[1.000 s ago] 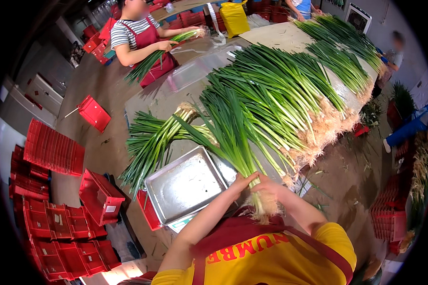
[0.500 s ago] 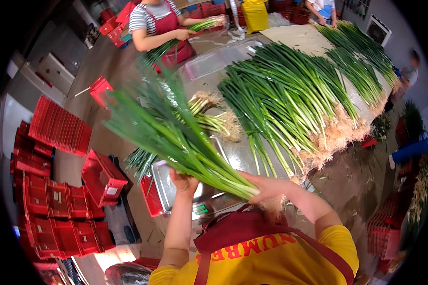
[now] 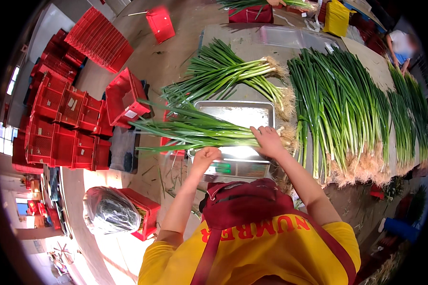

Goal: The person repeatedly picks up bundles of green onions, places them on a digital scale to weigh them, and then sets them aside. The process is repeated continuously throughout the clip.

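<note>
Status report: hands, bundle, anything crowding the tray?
Right hand on green-onion bundle near roots. Left hand alongside, loosely curled. Bundle over metal tray. More bundles just beyond.

Yellow short-sleeved shirt (image 3: 245,254), red lettering (image 3: 260,228); maroon apron (image 3: 249,202), straps (image 3: 206,259).

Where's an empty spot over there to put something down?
The table has a bare patch between the left-side leafy bunches and the clear plastic. The metal tray shows a bare strip between its far rim and the bundle under the person's right hand. It's crowded on the right, along the long leafy row.
</note>
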Demonstrator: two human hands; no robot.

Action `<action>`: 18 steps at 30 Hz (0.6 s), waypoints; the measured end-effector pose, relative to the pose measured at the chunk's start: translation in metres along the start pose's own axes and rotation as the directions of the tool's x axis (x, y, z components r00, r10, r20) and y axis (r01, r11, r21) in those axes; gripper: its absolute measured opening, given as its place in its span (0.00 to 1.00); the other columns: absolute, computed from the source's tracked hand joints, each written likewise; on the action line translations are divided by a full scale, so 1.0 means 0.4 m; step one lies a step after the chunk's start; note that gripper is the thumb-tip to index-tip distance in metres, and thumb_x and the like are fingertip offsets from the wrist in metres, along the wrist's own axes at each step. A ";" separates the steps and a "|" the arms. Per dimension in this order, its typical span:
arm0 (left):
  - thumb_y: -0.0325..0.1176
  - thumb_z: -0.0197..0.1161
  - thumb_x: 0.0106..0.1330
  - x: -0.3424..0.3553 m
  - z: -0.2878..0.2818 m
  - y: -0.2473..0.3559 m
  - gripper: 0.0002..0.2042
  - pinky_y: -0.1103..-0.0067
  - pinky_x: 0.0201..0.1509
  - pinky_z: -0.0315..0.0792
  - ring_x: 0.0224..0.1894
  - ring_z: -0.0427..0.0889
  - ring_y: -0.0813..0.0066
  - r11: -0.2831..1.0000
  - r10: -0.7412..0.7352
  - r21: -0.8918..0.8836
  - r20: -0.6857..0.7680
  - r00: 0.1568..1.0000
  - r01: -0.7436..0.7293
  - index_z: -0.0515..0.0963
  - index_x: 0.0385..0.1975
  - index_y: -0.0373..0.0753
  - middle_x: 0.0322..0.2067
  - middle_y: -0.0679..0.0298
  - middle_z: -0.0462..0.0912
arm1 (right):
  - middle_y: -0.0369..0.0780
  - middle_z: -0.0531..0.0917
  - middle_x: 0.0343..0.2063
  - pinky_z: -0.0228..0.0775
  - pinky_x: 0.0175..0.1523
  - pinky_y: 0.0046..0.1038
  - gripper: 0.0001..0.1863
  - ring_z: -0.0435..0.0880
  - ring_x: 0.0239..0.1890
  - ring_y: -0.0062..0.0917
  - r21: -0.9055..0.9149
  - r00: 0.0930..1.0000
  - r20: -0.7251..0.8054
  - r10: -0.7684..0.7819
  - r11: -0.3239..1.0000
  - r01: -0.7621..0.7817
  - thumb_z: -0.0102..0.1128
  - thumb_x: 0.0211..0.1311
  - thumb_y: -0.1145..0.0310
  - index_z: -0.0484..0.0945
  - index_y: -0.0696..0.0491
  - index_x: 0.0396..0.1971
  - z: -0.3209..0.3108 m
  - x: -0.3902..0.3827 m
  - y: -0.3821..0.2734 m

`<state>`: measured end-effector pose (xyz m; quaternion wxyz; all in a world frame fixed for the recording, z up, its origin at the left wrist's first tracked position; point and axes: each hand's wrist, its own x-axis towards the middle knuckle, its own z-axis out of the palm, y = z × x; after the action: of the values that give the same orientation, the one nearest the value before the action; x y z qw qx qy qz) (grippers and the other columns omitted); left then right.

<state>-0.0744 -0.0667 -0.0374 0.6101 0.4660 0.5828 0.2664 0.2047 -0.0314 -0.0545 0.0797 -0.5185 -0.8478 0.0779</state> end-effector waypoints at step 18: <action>0.53 0.68 0.38 0.225 0.030 0.079 0.31 0.67 0.50 0.62 0.42 0.74 0.62 0.027 0.546 0.871 0.398 0.738 -0.490 0.72 0.43 0.45 0.33 0.59 0.76 | 0.41 0.68 0.55 0.53 0.60 0.28 0.31 0.65 0.57 0.26 0.986 0.479 0.021 0.878 0.061 -0.155 0.42 0.63 0.47 0.61 0.53 0.58 0.016 -0.209 0.289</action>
<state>-0.0397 0.0216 -0.0526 0.0492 0.9021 0.4222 0.0746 0.3413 -0.0542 -0.0901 0.5852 -0.6542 -0.2790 0.3896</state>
